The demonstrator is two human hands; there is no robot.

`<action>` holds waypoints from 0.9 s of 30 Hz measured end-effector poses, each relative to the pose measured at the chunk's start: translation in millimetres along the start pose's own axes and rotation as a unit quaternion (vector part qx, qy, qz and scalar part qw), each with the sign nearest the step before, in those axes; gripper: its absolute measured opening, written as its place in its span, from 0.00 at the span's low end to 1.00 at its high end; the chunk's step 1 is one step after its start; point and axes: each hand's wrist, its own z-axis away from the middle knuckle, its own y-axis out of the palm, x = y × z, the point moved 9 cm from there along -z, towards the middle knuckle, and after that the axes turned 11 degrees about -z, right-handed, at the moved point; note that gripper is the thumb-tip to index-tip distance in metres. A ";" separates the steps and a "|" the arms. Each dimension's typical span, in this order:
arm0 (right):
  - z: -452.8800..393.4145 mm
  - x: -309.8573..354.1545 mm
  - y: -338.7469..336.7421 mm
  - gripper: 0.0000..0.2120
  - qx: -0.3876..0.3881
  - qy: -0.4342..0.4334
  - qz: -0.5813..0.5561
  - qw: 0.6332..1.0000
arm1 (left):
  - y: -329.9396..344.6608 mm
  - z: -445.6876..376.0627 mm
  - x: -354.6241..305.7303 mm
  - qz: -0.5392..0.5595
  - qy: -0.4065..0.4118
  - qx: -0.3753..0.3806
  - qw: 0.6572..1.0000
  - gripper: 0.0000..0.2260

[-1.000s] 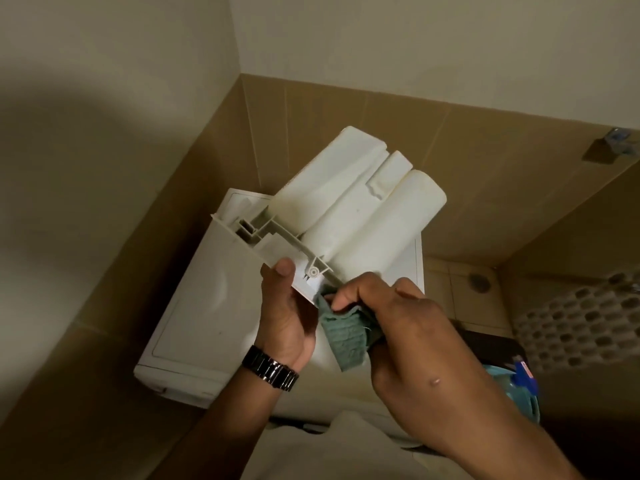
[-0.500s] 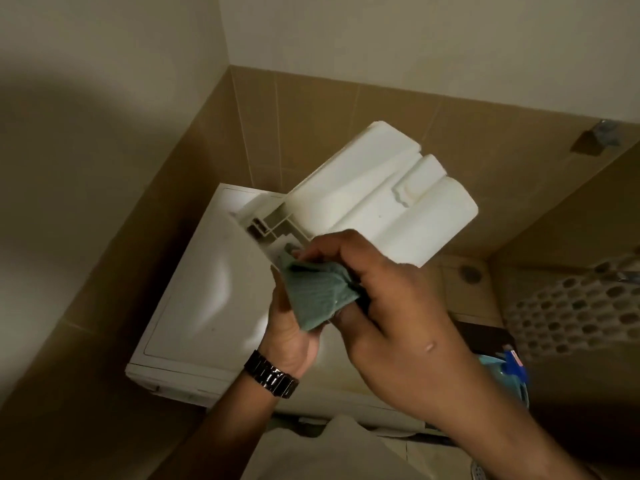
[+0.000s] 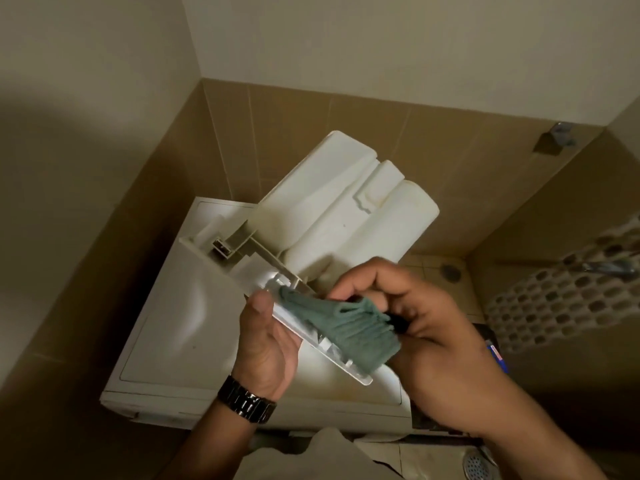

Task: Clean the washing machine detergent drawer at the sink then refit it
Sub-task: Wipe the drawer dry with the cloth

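Observation:
The white plastic detergent drawer (image 3: 346, 209) is held upside down in mid-air above the washing machine (image 3: 173, 327), its rounded compartments pointing up and away. My left hand (image 3: 266, 341) grips the drawer's front panel from below, thumb on its near edge. My right hand (image 3: 422, 327) pinches a green cloth (image 3: 349, 327) and presses it against the front panel's inner side. The cloth covers part of the panel.
The washing machine stands in a tiled corner, brown wall tiles behind and to the left. A perforated laundry basket (image 3: 568, 299) is at the right. A floor drain (image 3: 450, 270) lies behind the machine, another drain (image 3: 479, 464) at the bottom right.
The right hand has dragged the cloth down along the front panel toward its near end. The drawer has tilted a little, showing more of the panel.

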 end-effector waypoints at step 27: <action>0.0 3.0 -79.5 0.32 -0.276 -0.126 0.466 0.831 | -14.7 10.1 -4.7 0.003 -0.022 -0.118 0.993 0.34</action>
